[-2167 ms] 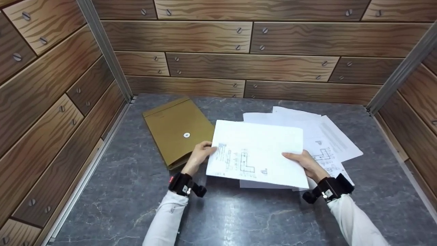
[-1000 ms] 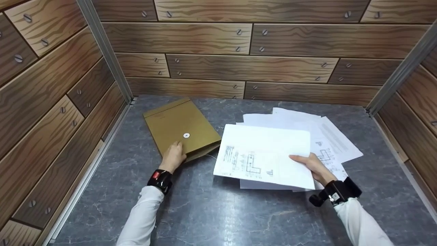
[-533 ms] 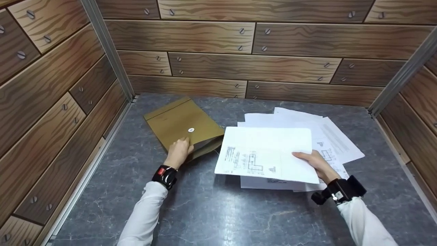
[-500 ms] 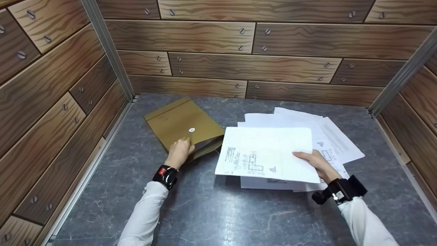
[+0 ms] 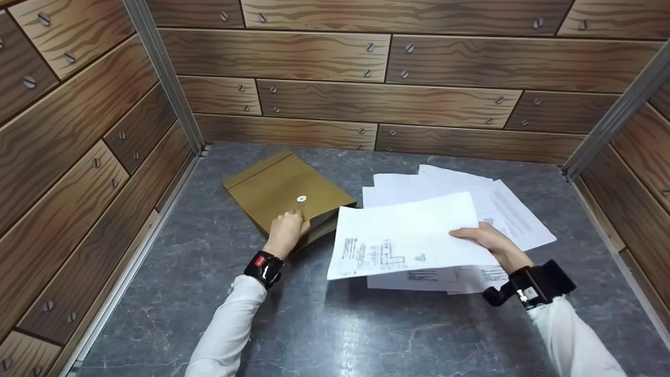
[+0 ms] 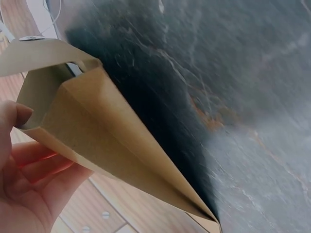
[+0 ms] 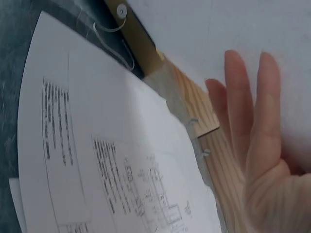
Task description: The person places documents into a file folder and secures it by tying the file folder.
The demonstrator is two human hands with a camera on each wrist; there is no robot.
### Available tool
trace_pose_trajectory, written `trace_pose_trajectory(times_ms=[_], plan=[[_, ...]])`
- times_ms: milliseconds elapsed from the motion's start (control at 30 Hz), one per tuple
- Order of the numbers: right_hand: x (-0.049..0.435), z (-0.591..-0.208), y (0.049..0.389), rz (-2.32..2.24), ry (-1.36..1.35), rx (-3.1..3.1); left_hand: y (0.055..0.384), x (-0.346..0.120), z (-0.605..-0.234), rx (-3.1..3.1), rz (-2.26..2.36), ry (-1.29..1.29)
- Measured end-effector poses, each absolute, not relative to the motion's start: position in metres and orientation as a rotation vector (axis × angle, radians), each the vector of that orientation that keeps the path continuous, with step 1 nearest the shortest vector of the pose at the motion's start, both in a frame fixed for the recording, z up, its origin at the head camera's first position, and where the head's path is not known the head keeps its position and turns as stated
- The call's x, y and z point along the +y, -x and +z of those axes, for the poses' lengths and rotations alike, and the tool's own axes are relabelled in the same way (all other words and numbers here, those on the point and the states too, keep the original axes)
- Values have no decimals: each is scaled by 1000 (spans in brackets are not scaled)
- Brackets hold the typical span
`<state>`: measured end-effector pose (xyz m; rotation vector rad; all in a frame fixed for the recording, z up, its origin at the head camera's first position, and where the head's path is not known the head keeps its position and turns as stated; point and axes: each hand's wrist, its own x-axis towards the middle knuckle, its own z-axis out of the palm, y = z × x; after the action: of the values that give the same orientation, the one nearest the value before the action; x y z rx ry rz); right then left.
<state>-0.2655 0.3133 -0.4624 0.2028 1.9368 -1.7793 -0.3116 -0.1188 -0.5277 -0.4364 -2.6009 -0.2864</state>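
A brown string-tie document envelope point(image 5: 277, 180) with a white button point(image 5: 301, 199) lies at the table's left. My left hand point(image 5: 285, 230) pinches the left part of its open mouth. In the left wrist view the thumb of the left hand point(image 6: 24, 179) is at the mouth's edge, other fingers beneath, and the envelope point(image 6: 107, 131) gapes. My right hand point(image 5: 492, 243) holds white drawing paper point(image 5: 408, 225) at its right edge, thumb on top. The right wrist view shows the right hand's point(image 7: 257, 131) fingers straight under the held paper point(image 7: 194, 39). Whether it is several sheets I cannot tell.
More printed sheets point(image 5: 515, 209) lie fanned on the grey marbled table point(image 5: 335, 335), partly under the held paper. Wood-patterned walls point(image 5: 324, 57) stand at the back and both sides. A thin string point(image 7: 109, 31) hangs from the envelope's button.
My left hand left the paper, took the envelope's mouth and moved slightly right with it; the mouth gapes wider. The right hand kept its hold, and the paper's right side has tilted up.
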Motion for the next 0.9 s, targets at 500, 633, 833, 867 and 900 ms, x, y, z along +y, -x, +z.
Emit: trace_pose_trajectory(times_ms=[500, 633, 833, 867, 900], plan=[[308, -449, 266, -1696, -264, 1956, 308, -108, -526, -2566, -268, 453], [306, -447, 267, -1693, -281, 1983, 306, -106, -526, -2550, -230, 464], [301, -446, 271, -1950, -243, 1807, 303, -100, -525, -2576, -195, 489], [301, -446, 271, -2018, -250, 1725, 302, -99, -525, -2580, -190, 493], [301, -445, 271, -2074, -255, 1659, 302, -99, -525, -2582, -185, 497]])
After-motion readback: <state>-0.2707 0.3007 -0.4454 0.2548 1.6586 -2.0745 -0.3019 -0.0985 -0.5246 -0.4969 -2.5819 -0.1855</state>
